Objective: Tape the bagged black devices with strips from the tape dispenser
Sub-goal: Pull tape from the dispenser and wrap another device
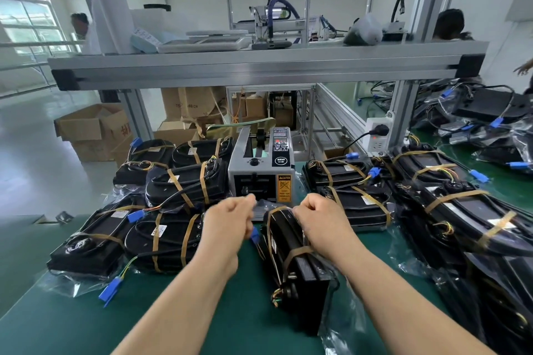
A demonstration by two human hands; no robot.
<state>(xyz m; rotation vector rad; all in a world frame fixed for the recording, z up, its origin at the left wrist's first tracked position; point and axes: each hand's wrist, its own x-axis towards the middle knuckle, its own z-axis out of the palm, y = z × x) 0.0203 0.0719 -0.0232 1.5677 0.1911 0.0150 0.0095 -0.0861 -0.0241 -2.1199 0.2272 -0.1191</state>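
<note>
Your right hand (320,220) grips the far end of the device (292,262), on edge on the mat (251,305) — piles (173,210) crowd both sides. Your left hand (230,223) curls by the dispenser (261,170) — whether it pinches anything, unclear.

Bright, even daylight from window (26,17) — edges bowed, slightly soft.

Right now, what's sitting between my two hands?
In the head view, the far end of the bagged black device and a blue connector lie between your left hand and right hand.
</note>
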